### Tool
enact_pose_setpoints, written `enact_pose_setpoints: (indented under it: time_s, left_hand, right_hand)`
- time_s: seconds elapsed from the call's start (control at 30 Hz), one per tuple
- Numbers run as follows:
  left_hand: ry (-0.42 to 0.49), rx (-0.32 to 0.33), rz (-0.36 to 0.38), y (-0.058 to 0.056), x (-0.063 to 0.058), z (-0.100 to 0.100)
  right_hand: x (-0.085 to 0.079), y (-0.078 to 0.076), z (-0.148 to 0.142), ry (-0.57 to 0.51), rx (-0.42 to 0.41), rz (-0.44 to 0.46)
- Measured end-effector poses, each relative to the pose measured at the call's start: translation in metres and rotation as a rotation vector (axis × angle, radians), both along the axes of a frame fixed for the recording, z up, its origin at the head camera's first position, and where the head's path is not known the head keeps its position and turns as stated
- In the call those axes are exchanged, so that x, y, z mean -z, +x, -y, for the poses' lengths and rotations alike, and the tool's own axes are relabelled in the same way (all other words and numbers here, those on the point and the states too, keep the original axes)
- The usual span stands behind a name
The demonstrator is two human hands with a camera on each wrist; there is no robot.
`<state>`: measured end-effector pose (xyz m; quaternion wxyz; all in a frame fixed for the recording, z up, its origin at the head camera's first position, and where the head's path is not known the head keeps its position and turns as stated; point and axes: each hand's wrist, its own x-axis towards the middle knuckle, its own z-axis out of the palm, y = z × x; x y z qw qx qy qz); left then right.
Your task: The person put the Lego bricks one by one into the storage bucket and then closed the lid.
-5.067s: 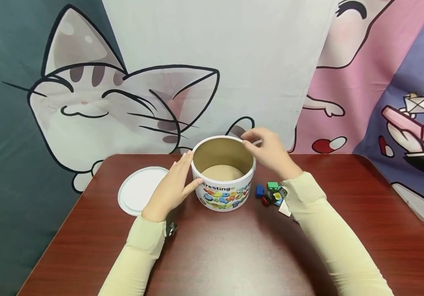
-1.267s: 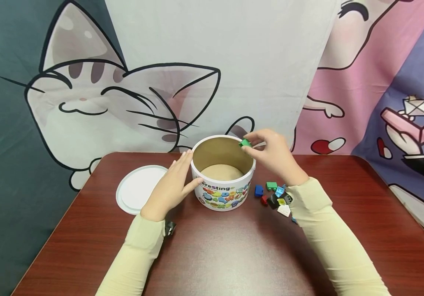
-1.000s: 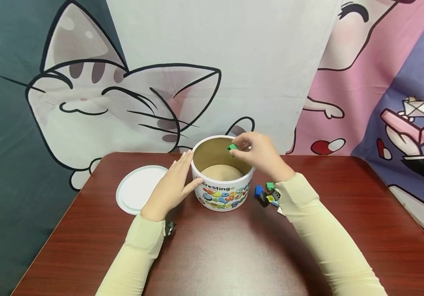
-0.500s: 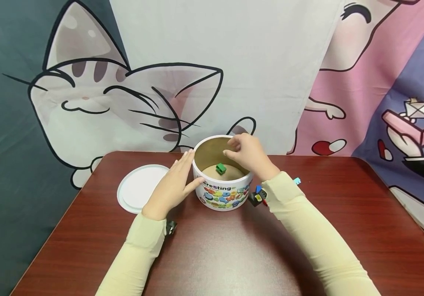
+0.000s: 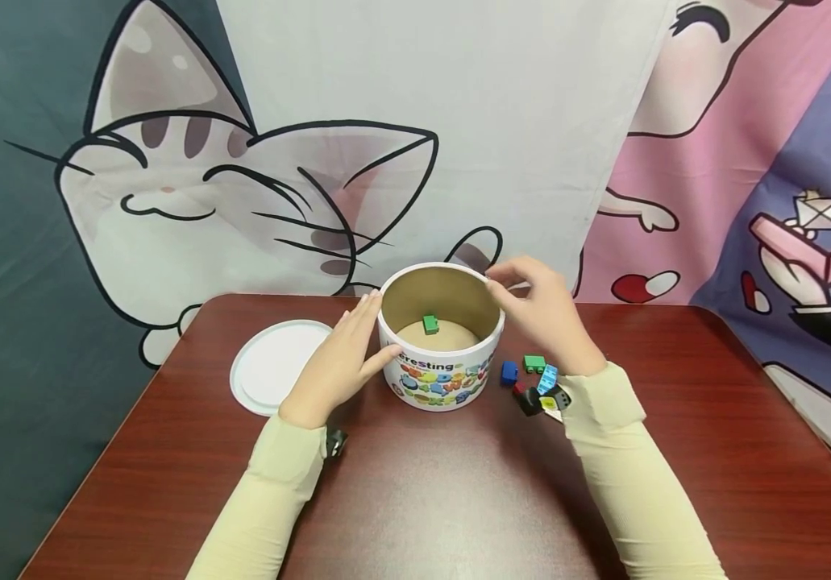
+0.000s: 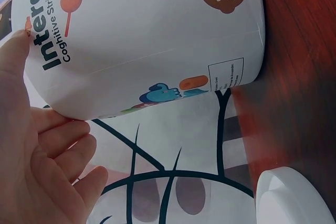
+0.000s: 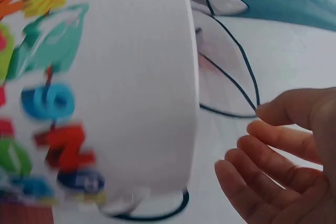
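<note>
A white round tub point(image 5: 442, 383) with colourful print stands uncovered on the table. On its floor lies a green toy brick point(image 5: 430, 325). My left hand point(image 5: 334, 364) rests against the tub's left side, its fingers fairly straight and the thumb on the printed front. In the left wrist view, those fingertips touch the tub wall point(image 6: 152, 35). Just past the tub's right rim is my right hand point(image 5: 542, 310), fingers loosely bent and holding nothing. The right wrist view shows these fingers point(image 7: 268, 158) apart from the tub.
Right of the tub lie several small pieces: a blue brick point(image 5: 508, 371), another green brick point(image 5: 534, 363), a light blue piece point(image 5: 547, 379) and a black piece point(image 5: 529, 401). A white lid point(image 5: 270, 370) lies to the left. A cartoon curtain hangs behind the table point(image 5: 415, 499).
My right hand brought a green brick over the tub and let it drop inside, then moved back right past the rim. The left hand has stayed against the tub.
</note>
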<state>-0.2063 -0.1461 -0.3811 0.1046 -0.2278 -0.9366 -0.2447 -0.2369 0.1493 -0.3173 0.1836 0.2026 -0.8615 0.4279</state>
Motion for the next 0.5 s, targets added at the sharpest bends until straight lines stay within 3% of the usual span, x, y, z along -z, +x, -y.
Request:
enact_pose_setpoints:
  time_s: [0.23, 0.5]
  left_hand:
    - [0.008, -0.001, 0.008, 0.0, -0.001, -0.001]
    - [0.007, -0.003, 0.005, 0.001, -0.001, -0.001]
  right_hand:
    - [0.018, 0.008, -0.039, 0.061, 0.083, 0.015]
    - [0.04, 0.01, -0.083, 0.157, 0.187, 0.14]
